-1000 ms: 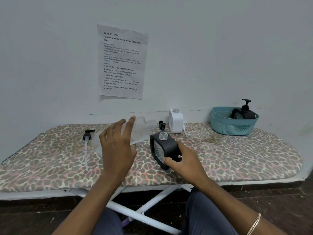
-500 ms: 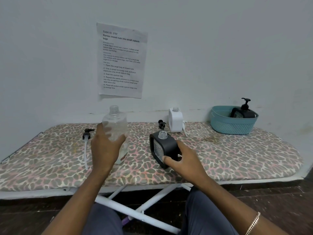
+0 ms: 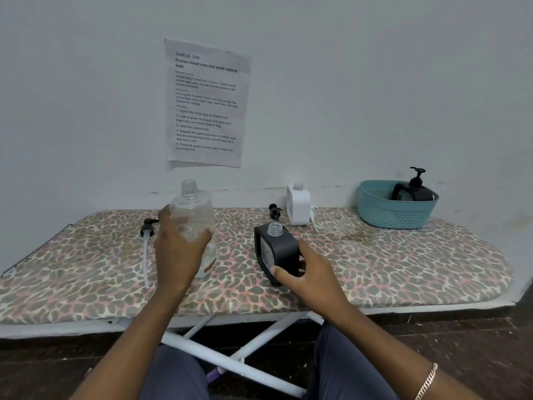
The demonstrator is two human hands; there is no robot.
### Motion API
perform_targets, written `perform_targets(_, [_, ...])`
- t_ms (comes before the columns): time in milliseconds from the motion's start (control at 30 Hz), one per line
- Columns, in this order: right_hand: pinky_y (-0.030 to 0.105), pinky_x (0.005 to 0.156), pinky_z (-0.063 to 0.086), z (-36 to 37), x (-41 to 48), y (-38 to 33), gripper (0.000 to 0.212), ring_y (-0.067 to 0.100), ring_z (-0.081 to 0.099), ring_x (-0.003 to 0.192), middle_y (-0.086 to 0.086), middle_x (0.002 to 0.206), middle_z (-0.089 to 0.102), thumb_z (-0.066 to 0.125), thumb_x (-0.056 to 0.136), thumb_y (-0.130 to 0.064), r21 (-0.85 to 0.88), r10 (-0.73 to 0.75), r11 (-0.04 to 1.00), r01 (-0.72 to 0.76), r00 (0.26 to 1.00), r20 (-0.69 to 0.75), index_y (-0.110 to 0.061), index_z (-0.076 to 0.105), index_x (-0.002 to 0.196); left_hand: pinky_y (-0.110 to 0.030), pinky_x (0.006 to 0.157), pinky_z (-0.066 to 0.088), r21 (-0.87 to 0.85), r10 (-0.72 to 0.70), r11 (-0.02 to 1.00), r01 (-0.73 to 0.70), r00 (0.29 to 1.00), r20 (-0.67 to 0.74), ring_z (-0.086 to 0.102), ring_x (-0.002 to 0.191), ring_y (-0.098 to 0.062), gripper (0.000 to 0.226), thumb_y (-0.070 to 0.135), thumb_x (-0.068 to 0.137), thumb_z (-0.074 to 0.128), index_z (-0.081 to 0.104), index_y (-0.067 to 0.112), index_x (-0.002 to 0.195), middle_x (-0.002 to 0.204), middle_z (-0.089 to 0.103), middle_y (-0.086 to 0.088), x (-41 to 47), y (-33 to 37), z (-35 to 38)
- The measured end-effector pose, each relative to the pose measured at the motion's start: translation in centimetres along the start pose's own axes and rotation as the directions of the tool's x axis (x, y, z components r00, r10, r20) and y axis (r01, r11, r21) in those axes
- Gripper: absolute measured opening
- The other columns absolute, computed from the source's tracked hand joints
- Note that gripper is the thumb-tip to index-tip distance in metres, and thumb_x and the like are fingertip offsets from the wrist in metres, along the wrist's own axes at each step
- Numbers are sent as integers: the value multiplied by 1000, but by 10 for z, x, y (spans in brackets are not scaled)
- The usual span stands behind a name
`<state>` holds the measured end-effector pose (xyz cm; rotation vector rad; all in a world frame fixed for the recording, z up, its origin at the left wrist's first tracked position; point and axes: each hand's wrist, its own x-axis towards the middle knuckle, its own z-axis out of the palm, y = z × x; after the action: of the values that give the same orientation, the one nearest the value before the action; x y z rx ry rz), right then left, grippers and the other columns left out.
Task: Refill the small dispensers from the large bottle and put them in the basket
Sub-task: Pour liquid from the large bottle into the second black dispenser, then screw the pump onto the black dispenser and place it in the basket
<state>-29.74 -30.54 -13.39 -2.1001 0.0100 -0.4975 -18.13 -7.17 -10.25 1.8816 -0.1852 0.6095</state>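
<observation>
as left hand (image 3: 178,252) grips bottle (image 3: 192,210), dispenser (image 3: 281,251) uncapped

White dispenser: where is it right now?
In the head view the white dispenser stands uncapped at the back edge of the board by the wall, right of centre, between a loose black pump and the teal basket.

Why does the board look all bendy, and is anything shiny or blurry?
Head view: the wide-angle lens curves the ironing board; light is soft and even, no glare on the clear bottle in the left hand; the wall notice is readable.
</observation>
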Motion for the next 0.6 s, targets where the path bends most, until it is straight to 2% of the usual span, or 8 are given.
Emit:
perform_targets(100, [30,83,61,4,-2,0,42,-4,66,99,-22,111,69,78,89,-43,6,-6,1000,6,1000,-7,-50,53,122,-36,93,46,-21,-9,1000,9,1000,-6,58,123,-26,95,21,83,89,30,20,157,137,60,-11,-3,4,1])
perform_targets(200, [23,89,58,7,-2,2,48,-7,65,104,-25,114,69,79,87,-52,9,0,1000,0,1000,-12,-45,54,128,-47,106,49,0,4,1000,-4,999,-44,49,140,-32,112,35,79,92,19,26,163,156,45,-15,-6,7,0])
perform_targets(300, [12,88,52,10,-1,2,50,-10,63,106,-23,115,69,80,85,-56,3,6,1000,-6,1000,-22,-41,56,125,-60,118,40,63,85,995,-78,990,-112,17,160,-36,123,51,75,90,8,31,165,172,13,-11,-5,9,0])
perform_targets(367, [6,81,49,11,-2,-1,50,-14,62,104,-23,113,70,82,83,-54,7,20,1000,-20,999,-30,-36,58,122,-61,126,25,122,176,980,-158,972,-159,-4,163,-32,124,55,78,87,7,24,166,174,6,-10,-6,15,0])
perform_targets(400, [5,78,48,11,-3,-2,48,-15,61,101,-22,110,70,83,83,-51,17,28,999,-28,999,-36,-33,59,120,-57,129,17,160,236,965,-208,954,-184,-4,163,-33,121,56,79,86,10,19,166,173,9,-13,-8,20,1])
perform_targets(467, [5,73,47,14,-4,-3,42,-15,62,96,-21,104,70,85,83,-45,38,49,998,-47,997,-54,-30,60,113,-40,129,10,219,378,918,-332,898,-224,13,158,-38,109,55,83,84,24,8,162,166,23,-20,-13,33,0])
perform_targets(533, [7,70,47,17,-6,-4,39,-12,63,92,-18,99,70,85,82,-46,37,66,997,-63,994,-82,-32,59,107,-24,122,13,255,516,850,-461,825,-231,32,142,-39,92,48,85,85,40,1,150,152,36,-26,-19,45,0])
perform_targets(600, [13,69,50,21,-7,-3,39,-6,64,88,-15,96,69,84,81,-51,19,70,997,-69,992,-103,-34,57,103,-20,116,19,268,610,787,-556,766,-202,39,128,-38,77,45,87,84,49,0,139,140,41,-24,-25,50,2])
